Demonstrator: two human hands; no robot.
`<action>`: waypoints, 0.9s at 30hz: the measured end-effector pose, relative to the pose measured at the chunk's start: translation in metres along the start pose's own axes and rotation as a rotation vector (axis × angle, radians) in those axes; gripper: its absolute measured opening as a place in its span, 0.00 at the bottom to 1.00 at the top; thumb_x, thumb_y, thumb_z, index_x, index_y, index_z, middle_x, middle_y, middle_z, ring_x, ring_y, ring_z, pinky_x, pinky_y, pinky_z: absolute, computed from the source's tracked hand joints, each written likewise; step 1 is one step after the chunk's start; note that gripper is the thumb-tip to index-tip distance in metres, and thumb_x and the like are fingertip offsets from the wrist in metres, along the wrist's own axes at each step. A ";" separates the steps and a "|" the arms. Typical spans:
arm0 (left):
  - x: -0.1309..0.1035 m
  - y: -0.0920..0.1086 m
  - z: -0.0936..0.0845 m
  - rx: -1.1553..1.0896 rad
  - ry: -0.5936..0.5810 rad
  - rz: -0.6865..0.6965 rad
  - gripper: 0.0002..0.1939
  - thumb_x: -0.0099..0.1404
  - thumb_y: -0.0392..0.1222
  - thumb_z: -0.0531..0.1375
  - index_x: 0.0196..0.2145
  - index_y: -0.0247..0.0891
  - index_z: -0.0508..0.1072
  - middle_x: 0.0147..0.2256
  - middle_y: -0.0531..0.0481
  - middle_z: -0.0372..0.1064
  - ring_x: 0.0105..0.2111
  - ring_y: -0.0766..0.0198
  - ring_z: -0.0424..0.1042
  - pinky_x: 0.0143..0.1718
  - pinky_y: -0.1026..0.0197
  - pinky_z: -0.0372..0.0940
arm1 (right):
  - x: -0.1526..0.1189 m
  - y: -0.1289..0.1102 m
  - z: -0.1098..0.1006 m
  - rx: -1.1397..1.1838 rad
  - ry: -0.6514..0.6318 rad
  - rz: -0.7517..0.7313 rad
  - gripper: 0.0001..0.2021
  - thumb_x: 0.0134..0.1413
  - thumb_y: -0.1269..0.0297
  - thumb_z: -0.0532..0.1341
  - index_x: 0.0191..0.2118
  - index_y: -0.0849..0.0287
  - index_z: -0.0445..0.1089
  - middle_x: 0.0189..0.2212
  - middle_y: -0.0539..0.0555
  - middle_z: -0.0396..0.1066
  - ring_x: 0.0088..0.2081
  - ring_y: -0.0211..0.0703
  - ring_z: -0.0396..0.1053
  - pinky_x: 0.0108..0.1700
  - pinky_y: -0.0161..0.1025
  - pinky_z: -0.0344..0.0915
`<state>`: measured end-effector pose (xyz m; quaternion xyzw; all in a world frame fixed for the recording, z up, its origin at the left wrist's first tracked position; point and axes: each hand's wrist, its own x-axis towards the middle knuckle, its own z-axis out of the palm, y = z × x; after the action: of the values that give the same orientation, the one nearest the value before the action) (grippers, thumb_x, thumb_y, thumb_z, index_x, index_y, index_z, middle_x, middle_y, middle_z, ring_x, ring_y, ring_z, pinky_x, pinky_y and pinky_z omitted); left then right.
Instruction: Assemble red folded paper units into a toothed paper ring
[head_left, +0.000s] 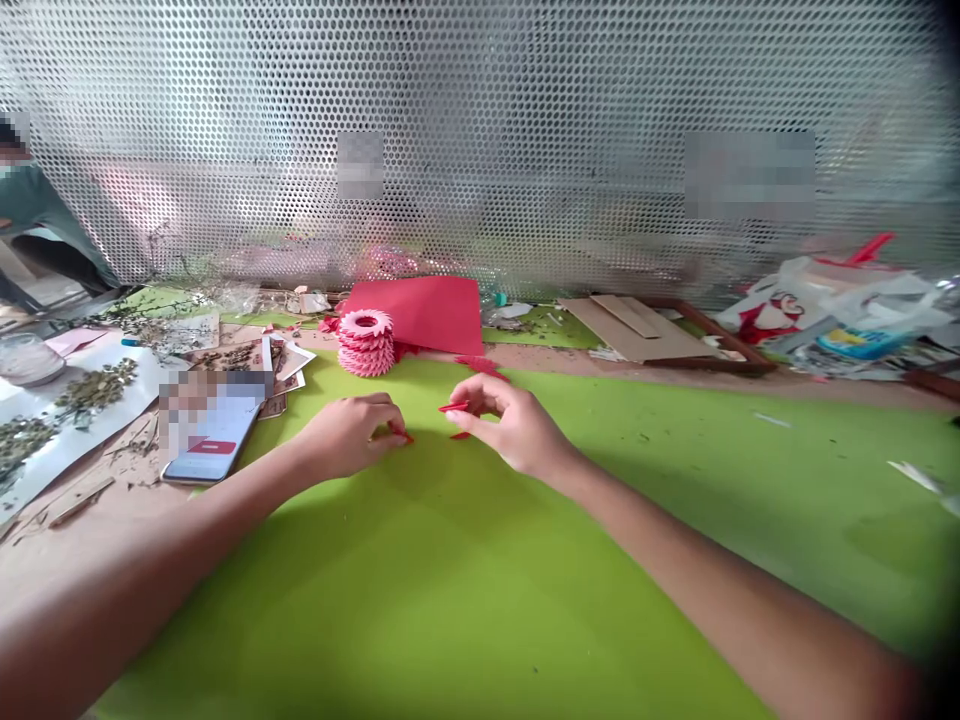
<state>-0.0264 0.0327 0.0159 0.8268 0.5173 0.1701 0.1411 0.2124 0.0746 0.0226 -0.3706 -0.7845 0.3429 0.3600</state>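
My left hand (352, 435) is closed over the green sheet (420, 600), its fingertips pinching a small red folded paper piece (406, 437). To its right, my right hand (514, 420) grips another red folded piece (454, 407) between thumb and fingers. Just below that grip lies a further red piece (460, 435) on the green sheet. Behind my hands stands a pink and red ring-shaped stack of folded paper (366, 343). Several loose red pieces (482, 366) lie behind my right hand. The two hands are apart.
A phone (217, 425) lies left of my left forearm, near dried plant bits (97, 385) on white paper. A red sheet (427, 312) sits behind the stack. Cardboard (630, 328) and plastic bags (840, 315) are at the back right, before a perforated metal panel (525, 100). A person (45, 210) is far left.
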 end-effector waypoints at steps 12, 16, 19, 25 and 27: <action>-0.006 0.017 -0.013 -0.519 -0.005 -0.185 0.17 0.62 0.56 0.63 0.33 0.38 0.71 0.24 0.53 0.71 0.21 0.68 0.64 0.19 0.67 0.54 | -0.014 -0.001 0.006 -0.133 0.014 -0.161 0.06 0.60 0.62 0.62 0.38 0.57 0.74 0.35 0.55 0.76 0.35 0.45 0.73 0.40 0.42 0.72; -0.006 0.017 -0.010 -0.741 -0.046 -0.168 0.12 0.62 0.50 0.64 0.33 0.38 0.70 0.29 0.50 0.75 0.27 0.65 0.71 0.23 0.66 0.57 | -0.018 -0.006 0.010 -0.158 -0.019 -0.170 0.06 0.62 0.63 0.61 0.39 0.57 0.74 0.35 0.55 0.76 0.35 0.44 0.73 0.39 0.40 0.71; -0.005 0.016 -0.008 -0.879 -0.036 -0.176 0.11 0.59 0.45 0.67 0.33 0.38 0.69 0.32 0.49 0.76 0.34 0.61 0.75 0.28 0.65 0.61 | -0.022 -0.008 0.015 -0.155 -0.028 -0.191 0.06 0.64 0.63 0.58 0.38 0.57 0.72 0.35 0.55 0.75 0.36 0.44 0.73 0.39 0.38 0.69; -0.001 0.010 -0.005 -1.084 -0.011 -0.156 0.16 0.51 0.42 0.72 0.34 0.36 0.72 0.29 0.52 0.74 0.32 0.64 0.74 0.38 0.62 0.67 | -0.029 -0.011 0.019 -0.181 -0.055 -0.263 0.06 0.66 0.64 0.57 0.39 0.56 0.70 0.33 0.54 0.74 0.34 0.42 0.72 0.37 0.37 0.68; -0.002 0.010 -0.006 -1.033 -0.037 -0.161 0.13 0.53 0.42 0.71 0.33 0.35 0.74 0.30 0.51 0.74 0.32 0.65 0.74 0.37 0.62 0.67 | -0.029 -0.012 0.018 -0.210 -0.049 -0.307 0.06 0.66 0.65 0.57 0.38 0.56 0.71 0.31 0.54 0.73 0.33 0.42 0.70 0.37 0.37 0.67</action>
<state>-0.0217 0.0270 0.0254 0.6101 0.4251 0.3769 0.5522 0.2071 0.0395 0.0136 -0.2739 -0.8718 0.2091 0.3483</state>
